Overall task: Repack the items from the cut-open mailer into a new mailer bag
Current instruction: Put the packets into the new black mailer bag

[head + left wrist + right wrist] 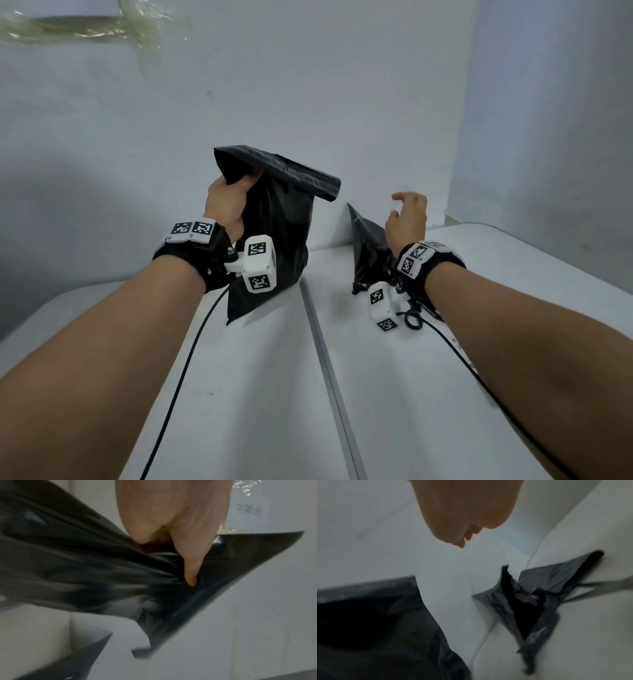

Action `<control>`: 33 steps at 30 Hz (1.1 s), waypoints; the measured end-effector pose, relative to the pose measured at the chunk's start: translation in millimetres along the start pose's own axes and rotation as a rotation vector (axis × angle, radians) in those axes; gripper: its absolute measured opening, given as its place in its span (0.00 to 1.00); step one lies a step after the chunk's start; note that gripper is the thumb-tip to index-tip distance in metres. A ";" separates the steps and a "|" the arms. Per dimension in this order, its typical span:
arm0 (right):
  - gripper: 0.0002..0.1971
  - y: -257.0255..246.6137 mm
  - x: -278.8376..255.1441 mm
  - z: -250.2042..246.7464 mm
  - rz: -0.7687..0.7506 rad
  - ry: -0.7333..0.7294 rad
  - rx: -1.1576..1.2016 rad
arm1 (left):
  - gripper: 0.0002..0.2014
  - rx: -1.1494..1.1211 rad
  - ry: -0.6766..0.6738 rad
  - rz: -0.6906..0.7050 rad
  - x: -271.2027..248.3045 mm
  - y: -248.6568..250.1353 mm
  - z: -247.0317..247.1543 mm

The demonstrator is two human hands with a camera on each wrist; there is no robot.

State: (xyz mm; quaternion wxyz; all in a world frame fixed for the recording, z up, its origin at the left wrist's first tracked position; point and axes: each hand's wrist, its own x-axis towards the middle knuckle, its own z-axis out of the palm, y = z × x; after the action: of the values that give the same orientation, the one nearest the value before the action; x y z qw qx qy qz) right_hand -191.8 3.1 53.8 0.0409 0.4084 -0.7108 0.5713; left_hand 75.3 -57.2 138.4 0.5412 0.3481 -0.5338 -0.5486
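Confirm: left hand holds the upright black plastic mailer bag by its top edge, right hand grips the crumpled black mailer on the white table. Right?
Not quite. The right hand grips nothing: in the head view it hovers open above the crumpled black mailer. The left hand does hold the upright black plastic mailer bag by its top edge, over the white table.

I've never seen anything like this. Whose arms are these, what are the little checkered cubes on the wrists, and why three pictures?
No machine here: a person works with bare hands. The big picture comes from a camera on their head; the other two come from the white cubes strapped to each wrist, looking along the fingers. The left hand grips the top of a black mailer bag, holding it upright on the white table. The right hand hovers with relaxed fingers, holding nothing, above a second, crumpled and torn-open black mailer lying on the table. The bags' contents aren't visible.
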 end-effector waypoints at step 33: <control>0.21 19.3 -74.1 -76.0 0.273 -0.297 -0.209 | 0.20 0.547 -0.956 -0.251 -166.5 -78.2 -61.5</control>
State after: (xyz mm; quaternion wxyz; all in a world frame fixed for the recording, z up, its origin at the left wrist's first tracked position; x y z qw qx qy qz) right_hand -185.8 107.2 26.0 -0.0997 0.3818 -0.8130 0.4282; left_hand 145.5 78.6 19.0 0.0600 0.2492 -0.7968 -0.5472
